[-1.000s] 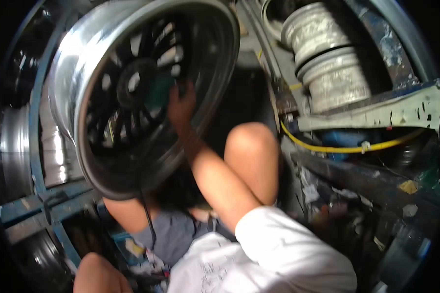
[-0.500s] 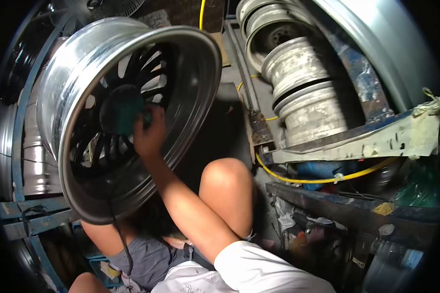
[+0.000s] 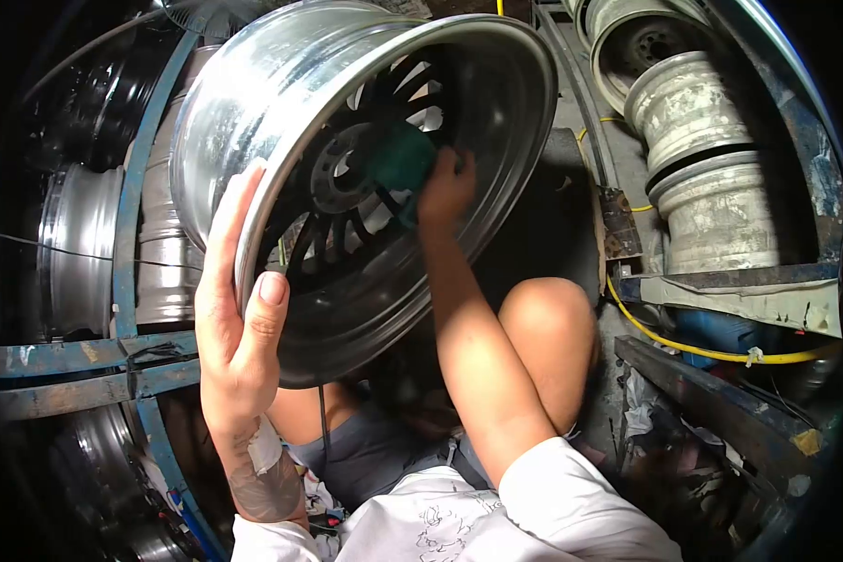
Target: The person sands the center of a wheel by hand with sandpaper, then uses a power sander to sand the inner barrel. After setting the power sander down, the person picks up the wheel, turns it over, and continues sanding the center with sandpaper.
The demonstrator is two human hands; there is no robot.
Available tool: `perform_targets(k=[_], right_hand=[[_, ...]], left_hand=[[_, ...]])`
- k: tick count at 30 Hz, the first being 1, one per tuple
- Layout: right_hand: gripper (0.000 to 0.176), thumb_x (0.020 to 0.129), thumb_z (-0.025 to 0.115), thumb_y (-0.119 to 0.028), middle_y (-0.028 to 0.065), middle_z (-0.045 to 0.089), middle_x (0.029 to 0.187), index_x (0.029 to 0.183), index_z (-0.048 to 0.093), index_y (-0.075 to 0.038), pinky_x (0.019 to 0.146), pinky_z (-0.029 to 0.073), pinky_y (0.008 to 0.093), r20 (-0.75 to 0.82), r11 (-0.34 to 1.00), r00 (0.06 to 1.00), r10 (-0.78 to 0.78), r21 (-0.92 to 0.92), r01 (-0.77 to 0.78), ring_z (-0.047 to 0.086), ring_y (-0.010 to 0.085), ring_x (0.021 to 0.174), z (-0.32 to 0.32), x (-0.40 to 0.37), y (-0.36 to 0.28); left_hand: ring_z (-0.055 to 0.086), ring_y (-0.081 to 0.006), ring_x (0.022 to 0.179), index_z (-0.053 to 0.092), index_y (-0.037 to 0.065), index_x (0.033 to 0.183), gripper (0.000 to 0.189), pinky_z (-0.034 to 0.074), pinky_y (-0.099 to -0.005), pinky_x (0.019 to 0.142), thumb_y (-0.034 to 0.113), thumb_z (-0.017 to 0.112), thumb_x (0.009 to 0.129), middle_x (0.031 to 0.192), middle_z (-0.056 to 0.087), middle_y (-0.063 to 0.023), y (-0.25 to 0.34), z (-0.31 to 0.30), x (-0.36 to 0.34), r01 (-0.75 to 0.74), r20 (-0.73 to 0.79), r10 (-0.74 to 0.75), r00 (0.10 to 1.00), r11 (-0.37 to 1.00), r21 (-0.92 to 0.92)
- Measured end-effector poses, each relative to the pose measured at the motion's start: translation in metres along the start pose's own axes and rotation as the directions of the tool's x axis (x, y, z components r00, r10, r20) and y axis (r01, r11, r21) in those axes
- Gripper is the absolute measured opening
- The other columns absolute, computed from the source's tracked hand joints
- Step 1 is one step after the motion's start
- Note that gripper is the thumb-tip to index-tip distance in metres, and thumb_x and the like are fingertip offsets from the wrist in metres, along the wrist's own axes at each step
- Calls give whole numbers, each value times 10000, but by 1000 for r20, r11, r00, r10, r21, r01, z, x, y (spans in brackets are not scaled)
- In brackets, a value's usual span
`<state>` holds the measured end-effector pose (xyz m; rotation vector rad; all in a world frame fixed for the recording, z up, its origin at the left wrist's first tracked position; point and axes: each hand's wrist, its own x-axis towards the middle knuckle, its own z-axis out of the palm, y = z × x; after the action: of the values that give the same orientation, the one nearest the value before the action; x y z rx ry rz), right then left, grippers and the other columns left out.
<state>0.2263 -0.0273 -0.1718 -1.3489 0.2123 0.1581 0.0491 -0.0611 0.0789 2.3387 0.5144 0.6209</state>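
A large silver wheel rim (image 3: 525, 140) tilts in front of me, its dark spokes (image 3: 323, 234) showing inside the barrel. My left hand (image 3: 239, 328) lies against the rim's lower left edge, thumb on the near side and fingers stretched along the outside. Inside the barrel, my right hand (image 3: 447, 197) is closed on a green tool (image 3: 403, 161) that sits over the spokes near the hub. The tool's shape is blurred by shadow and motion. A dark cord (image 3: 324, 421) hangs below the rim.
Blue metal rack bars (image 3: 131, 244) stand at the left, with more silver rims (image 3: 80, 244) behind them. Stacked dusty rims (image 3: 721, 211) are at the right. A yellow hose (image 3: 702, 351) curves beneath them, above a dark beam (image 3: 712, 398) near cluttered scraps.
My left hand has come into view against the rim's edge. The view has shifted, so the rim and my right hand appear farther right and higher. The green tool remains in my right hand.
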Motion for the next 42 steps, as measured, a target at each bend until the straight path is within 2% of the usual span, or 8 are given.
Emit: perform_targets(k=[5, 6, 10, 21, 25, 28, 34, 42], right_hand=[[277, 973, 629, -247, 213, 694, 1053, 1116, 645, -11, 876, 506, 465, -44, 1000, 999, 13, -22, -14, 680, 411, 974, -11, -19, 54], [264, 964, 629, -232, 213, 688, 1057, 1111, 641, -13, 874, 508, 464, -9, 999, 1000, 21, -31, -21, 677, 416, 978, -15, -28, 58], [252, 911, 649, -200, 209, 661, 1056, 1096, 625, -31, 866, 519, 477, 101, 975, 970, -220, 4, 221, 661, 445, 992, -23, -66, 61], [444, 903, 716, -279, 257, 622, 1144, 1219, 523, -34, 899, 503, 528, 74, 993, 991, -116, 30, 114, 633, 482, 1041, 9, -34, -41], [477, 898, 770, -261, 193, 580, 1072, 1183, 485, -6, 900, 485, 462, -101, 992, 988, -114, 48, 119, 603, 344, 1013, 7, -23, -19], [527, 835, 812, -255, 239, 575, 1157, 1183, 504, -8, 954, 468, 500, -43, 983, 983, -179, 36, 181, 600, 431, 1089, -5, -33, 6], [564, 805, 841, -269, 219, 570, 1151, 1191, 518, -15, 977, 458, 480, 78, 972, 969, -235, -2, 236, 583, 406, 1111, -18, -52, 39], [481, 992, 722, -380, 217, 572, 1163, 1200, 527, 7, 1007, 438, 468, -75, 987, 991, -115, 103, 122, 560, 379, 1135, -4, -40, 43]], left_hand=[[438, -268, 1478, 444, -78, 1536, 562, 288, -380, 1231, 13, 587, 1000, 1552, 504, -197, -8, -2, -8, 137, -72, -145, 987, 986, -99], [459, -248, 1455, 455, -66, 1532, 542, 327, -351, 1201, -45, 557, 1000, 1534, 520, -185, -23, -3, -14, 26, -95, -36, 995, 994, -103], [541, -179, 1355, 483, -42, 1527, 485, 446, -259, 1075, -22, 508, 1042, 1514, 533, -144, -26, 1, -13, -15, -169, 12, 986, 1000, -17], [589, -176, 1310, 506, -64, 1504, 488, 472, -275, 1081, -42, 551, 1018, 1463, 592, -149, -37, 0, -27, -74, -240, 47, 970, 992, -107], [604, -150, 1274, 522, -63, 1496, 487, 472, -261, 1066, -70, 536, 1009, 1438, 609, -134, -32, 1, -20, -85, -232, 52, 971, 988, -132], [607, -151, 1271, 525, -64, 1493, 485, 478, -262, 1061, -71, 540, 1009, 1427, 617, -134, -28, 4, -17, -62, -234, 37, 972, 993, -99], [612, -153, 1261, 526, -73, 1486, 471, 483, -254, 1046, -54, 553, 1016, 1413, 623, -135, -31, 3, -23, -60, -263, 32, 964, 993, -98], [628, -158, 1239, 539, -84, 1464, 445, 491, -257, 1039, -39, 572, 1022, 1387, 640, -140, -28, 5, -25, -42, -289, 16, 957, 995, -85]])
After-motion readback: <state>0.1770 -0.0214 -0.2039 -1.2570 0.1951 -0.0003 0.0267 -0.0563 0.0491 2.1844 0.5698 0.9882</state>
